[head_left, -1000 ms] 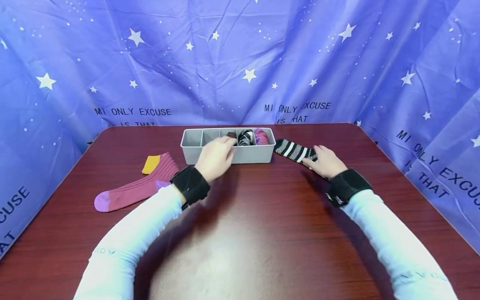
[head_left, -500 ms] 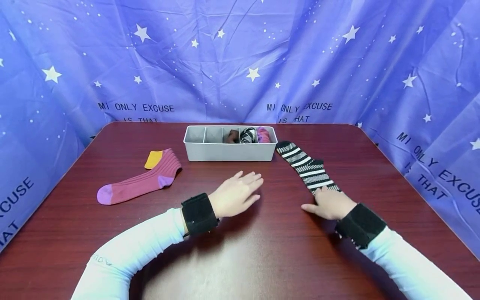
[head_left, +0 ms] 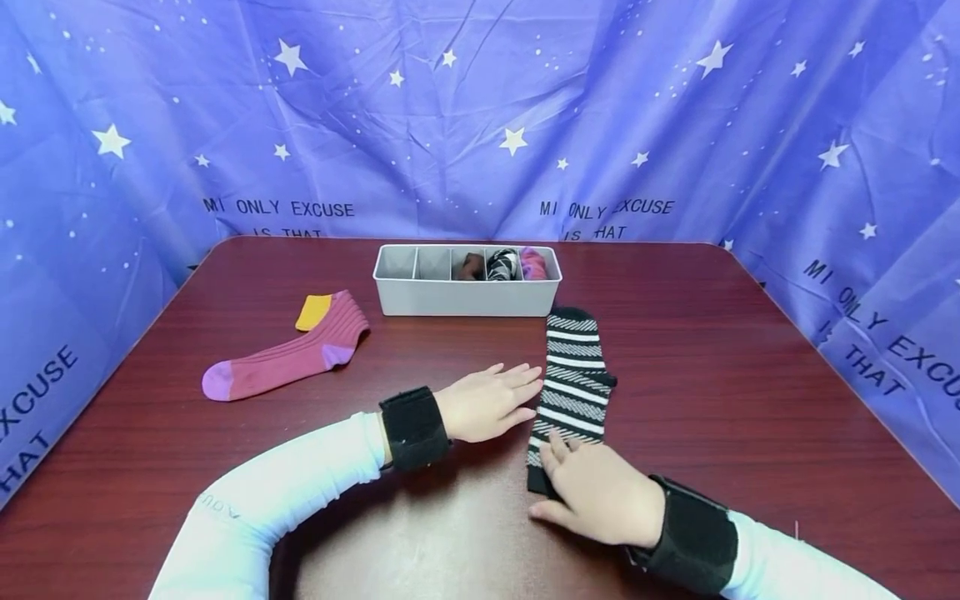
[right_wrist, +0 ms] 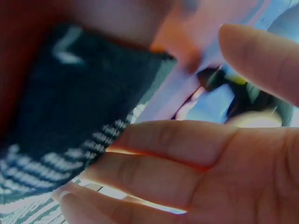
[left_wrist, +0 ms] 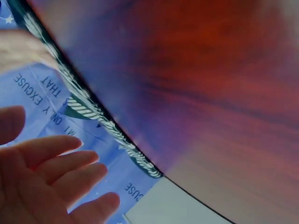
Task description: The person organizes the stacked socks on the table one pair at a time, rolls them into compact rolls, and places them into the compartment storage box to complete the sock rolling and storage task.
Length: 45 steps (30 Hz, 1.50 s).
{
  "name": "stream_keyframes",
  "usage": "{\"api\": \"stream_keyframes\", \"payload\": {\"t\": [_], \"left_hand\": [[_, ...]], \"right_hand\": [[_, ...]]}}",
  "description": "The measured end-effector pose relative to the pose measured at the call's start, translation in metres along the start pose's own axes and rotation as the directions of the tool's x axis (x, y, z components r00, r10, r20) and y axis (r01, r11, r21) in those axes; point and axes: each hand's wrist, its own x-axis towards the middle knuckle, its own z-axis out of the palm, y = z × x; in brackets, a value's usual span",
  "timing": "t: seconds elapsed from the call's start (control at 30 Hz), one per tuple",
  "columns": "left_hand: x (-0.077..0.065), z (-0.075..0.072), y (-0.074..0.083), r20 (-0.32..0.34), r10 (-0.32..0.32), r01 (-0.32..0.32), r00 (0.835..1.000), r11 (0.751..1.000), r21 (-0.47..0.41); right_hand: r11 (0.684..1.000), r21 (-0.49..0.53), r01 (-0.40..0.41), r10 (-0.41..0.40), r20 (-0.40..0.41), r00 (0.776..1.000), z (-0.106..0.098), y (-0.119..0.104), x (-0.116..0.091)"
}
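Observation:
A black-and-white striped sock [head_left: 573, 400] lies lengthwise on the table, toe toward the grey box and cuff toward the person. My right hand [head_left: 607, 496] rests on its cuff end with fingers extended and thumb apart. In the right wrist view the straight fingers [right_wrist: 177, 144] touch the dark cuff [right_wrist: 79, 102]. My left hand [head_left: 491, 404] is palm down, fingers straight, its fingertips right at the sock's left edge. The left wrist view shows the left hand [left_wrist: 56, 182] with loosely spread fingers and nothing in them, the sock [left_wrist: 107, 123] seen edge-on beyond.
At the back stands a grey divided box [head_left: 465, 298]; its right compartments hold a brown bundle [head_left: 472, 267], a black-and-white sock bundle [head_left: 502, 265] and a pink one [head_left: 533, 264]. A pink sock [head_left: 285, 362] with yellow cuff lies left. A blue star-print curtain [head_left: 420, 125] surrounds the table.
The striped sock has shifted left and turned to point straight away from the person, the right hand moving with it. My left hand has come back from the box to the sock's side.

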Motion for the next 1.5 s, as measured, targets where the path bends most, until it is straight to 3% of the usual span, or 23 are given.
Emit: {"api": "stream_keyframes", "payload": {"t": [0.17, 0.37, 0.57, 0.63, 0.8, 1.0, 1.2, 1.37, 1.5], "left_hand": [[0.015, -0.003, -0.006, 0.068, -0.05, 0.05, 0.996, 0.999, 0.006], [0.024, -0.007, -0.018, 0.183, -0.15, 0.157, 0.972, 0.987, -0.028], [0.033, 0.004, -0.032, 0.216, -0.235, 0.238, 0.948, 0.971, 0.015], [0.036, 0.006, -0.036, 0.235, -0.261, 0.259, 0.937, 0.965, 0.037], [0.039, 0.002, -0.041, 0.276, -0.313, 0.307, 0.909, 0.949, 0.064], [0.038, -0.004, -0.057, 0.259, -0.419, 0.407, 0.87, 0.908, 0.1], [0.038, -0.005, -0.072, 0.25, -0.444, 0.454, 0.86, 0.891, 0.021], [0.043, -0.003, -0.078, 0.232, -0.495, 0.498, 0.837, 0.866, 0.05], [0.052, 0.003, -0.083, 0.256, -0.52, 0.52, 0.815, 0.851, 0.074]], "right_hand": [[0.984, -0.085, 0.154, -0.156, -0.017, 0.988, 0.0, -0.025, -0.001], [0.958, -0.099, 0.271, -0.27, 0.015, 0.963, 0.001, -0.042, 0.0], [0.884, -0.134, 0.449, -0.46, -0.065, 0.886, 0.002, -0.044, 0.004], [0.872, -0.135, 0.471, -0.484, -0.084, 0.871, 0.002, -0.044, 0.004], [0.881, -0.079, 0.466, -0.472, -0.079, 0.878, 0.001, -0.039, 0.004], [0.921, -0.053, 0.385, -0.388, -0.065, 0.919, 0.003, -0.033, 0.007], [0.938, -0.028, 0.346, -0.347, -0.061, 0.936, 0.004, -0.031, 0.011], [0.95, -0.02, 0.311, -0.312, -0.068, 0.948, 0.004, -0.03, 0.015], [0.954, -0.016, 0.298, -0.299, -0.055, 0.953, 0.005, -0.031, 0.015]]}}
